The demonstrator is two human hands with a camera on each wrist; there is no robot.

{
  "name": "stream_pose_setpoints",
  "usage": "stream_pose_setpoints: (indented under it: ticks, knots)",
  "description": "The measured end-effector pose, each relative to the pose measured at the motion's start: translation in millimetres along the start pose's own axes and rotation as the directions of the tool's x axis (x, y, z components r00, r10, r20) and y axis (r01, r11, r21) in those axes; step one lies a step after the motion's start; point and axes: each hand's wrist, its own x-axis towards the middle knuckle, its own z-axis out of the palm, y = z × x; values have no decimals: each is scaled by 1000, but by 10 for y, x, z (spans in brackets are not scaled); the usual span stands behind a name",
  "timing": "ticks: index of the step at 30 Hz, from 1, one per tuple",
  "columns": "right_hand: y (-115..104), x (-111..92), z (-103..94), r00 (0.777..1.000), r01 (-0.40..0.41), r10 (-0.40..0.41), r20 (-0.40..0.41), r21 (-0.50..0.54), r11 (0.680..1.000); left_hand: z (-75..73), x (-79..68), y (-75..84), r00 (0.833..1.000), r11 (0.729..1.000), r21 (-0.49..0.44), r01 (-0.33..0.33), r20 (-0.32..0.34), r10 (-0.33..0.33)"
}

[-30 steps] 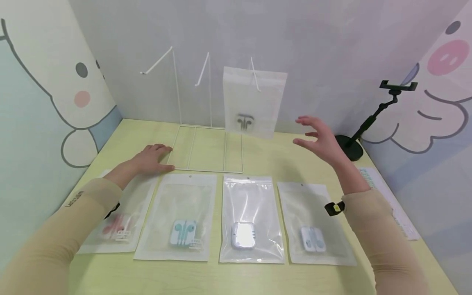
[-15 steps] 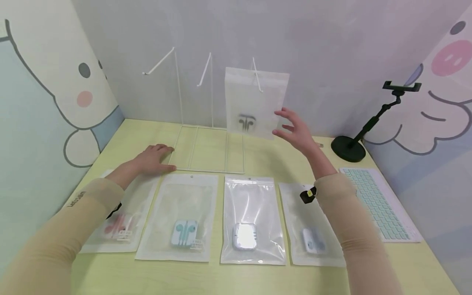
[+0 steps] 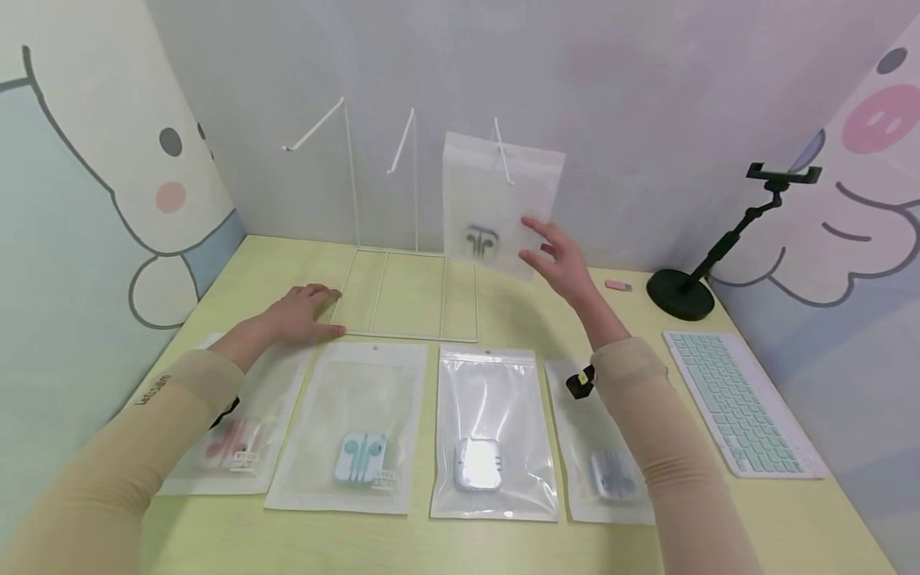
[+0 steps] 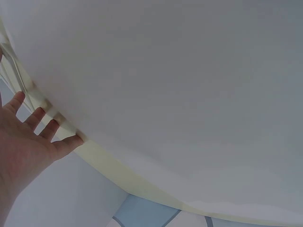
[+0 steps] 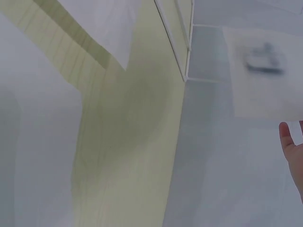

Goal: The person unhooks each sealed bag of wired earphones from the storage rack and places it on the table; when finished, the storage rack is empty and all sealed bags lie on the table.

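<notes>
A white wire rack [image 3: 460,339] with three hooks stands at the back of the table. From its right hook hangs a frosted bag [image 3: 496,188] with dark earphones [image 3: 481,241] inside. My right hand [image 3: 564,263], thumb and fingers apart, is at the bag's lower right edge; whether it touches cannot be told. My left hand [image 3: 298,314] lies on the table, its fingertips at the left side of the rack's base. In the left wrist view, its fingers [image 4: 34,118] are spread. In the right wrist view, only part of the right hand [image 5: 296,156] shows below the bag.
Bagged earphones lie in a row in front: a pink set [image 3: 230,443], a mint set [image 3: 361,458], a shiny clear bag [image 3: 496,399] and a white set [image 3: 614,475]. To the right are a keyboard [image 3: 740,403], a black phone stand [image 3: 679,294] and a pink USB stick [image 3: 617,285].
My right hand has moved left, from beside the hanging bag to its lower right edge. The left hand has stayed at the rack's base.
</notes>
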Motion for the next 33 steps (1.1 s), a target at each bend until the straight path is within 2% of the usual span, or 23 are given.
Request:
stream_pose_setpoints:
  ticks: [9, 15, 22, 26, 33]
  knots:
    - [-35, -90, -33, 999, 44, -45, -17, -68, 997, 36, 37, -45, 1000, 1000, 2, 4, -8, -4]
    - [-90, -159, -66, 997, 63, -66, -28, -77, 995, 38, 49, -44, 1000, 1000, 3, 5, -3, -5]
    - [-130, -236, -97, 990, 121, -128, -66, -92, 988, 32, 28, -38, 1000, 1000, 1, 6, 11, -6]
    - [-161, -276, -118, 990, 118, -122, -75, -64, 991, 31, 19, -31, 1000, 1000, -5, 7, 10, -7]
    - [-250, -331, -167, 990, 116, -122, -66, -97, 989, 6, 14, 5, 1000, 1000, -14, 2, 8, -2]
